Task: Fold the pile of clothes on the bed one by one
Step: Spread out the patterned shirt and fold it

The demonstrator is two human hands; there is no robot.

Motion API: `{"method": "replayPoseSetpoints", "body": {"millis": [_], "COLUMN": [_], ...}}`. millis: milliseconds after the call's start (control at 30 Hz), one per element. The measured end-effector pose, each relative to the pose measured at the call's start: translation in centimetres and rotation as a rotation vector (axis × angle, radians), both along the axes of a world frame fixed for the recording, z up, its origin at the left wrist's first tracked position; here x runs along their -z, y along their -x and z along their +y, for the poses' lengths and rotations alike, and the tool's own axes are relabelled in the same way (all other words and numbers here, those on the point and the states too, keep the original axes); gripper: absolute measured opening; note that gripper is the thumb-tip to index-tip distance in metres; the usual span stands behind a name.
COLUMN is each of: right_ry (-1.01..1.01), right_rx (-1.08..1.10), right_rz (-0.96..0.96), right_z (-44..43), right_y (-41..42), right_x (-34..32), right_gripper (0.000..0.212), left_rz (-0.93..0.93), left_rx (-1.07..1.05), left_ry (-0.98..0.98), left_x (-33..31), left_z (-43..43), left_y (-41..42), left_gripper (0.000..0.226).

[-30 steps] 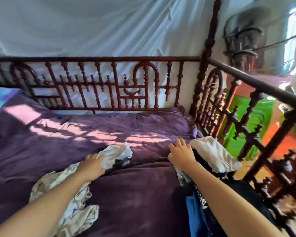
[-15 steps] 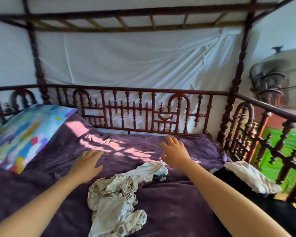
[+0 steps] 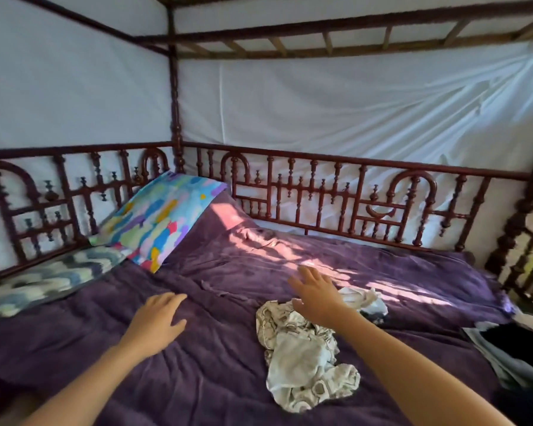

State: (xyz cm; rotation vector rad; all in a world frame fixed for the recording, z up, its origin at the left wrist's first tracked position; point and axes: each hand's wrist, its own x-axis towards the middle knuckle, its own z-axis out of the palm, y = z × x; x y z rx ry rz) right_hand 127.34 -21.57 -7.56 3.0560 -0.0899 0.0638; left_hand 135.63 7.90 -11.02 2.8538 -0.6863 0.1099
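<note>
The left grip (image 3: 157,318) lies palm down on the purple blanket (image 3: 228,272), fingers straight and close together, holding nothing. The right grip (image 3: 316,295) is spread wide, palm down, over the far end of the garment (image 3: 299,348); whether it touches the cloth I cannot tell.

The garment is a crumpled, unfolded heap of pale cream cloth with a faint grey print, low and just right of centre in the frame, between the two arms. The pile (image 3: 520,342), dark and white clothes, shows at the right edge.

A second ago the left grip rested on the garment and the right one on the pile. Now the left is well apart from the garment. The view has swung left, bringing a coloured pillow (image 3: 157,216) into the frame.
</note>
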Motion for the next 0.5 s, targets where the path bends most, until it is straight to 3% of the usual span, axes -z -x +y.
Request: {"method": "replayPoseSetpoints", "body": {"millis": [267, 500], "right_ry": [-0.23, -0.504], "right_rx": [0.005, 0.104], "right_rz": [0.108, 0.192], "right_z": [3.7, 3.4], "right_y": [-0.4, -3.5], "right_x": [7.6, 14.6], "right_gripper": [0.051, 0.047], "left_rz": [0.124, 0.192], "left_rx": [-0.087, -0.082], "left_ry": [0.014, -0.054], "left_x": [6.6, 8.6], "left_z": [4.4, 1.7], "left_y": [0.5, -2.6], "left_gripper": [0.046, 0.041]}}
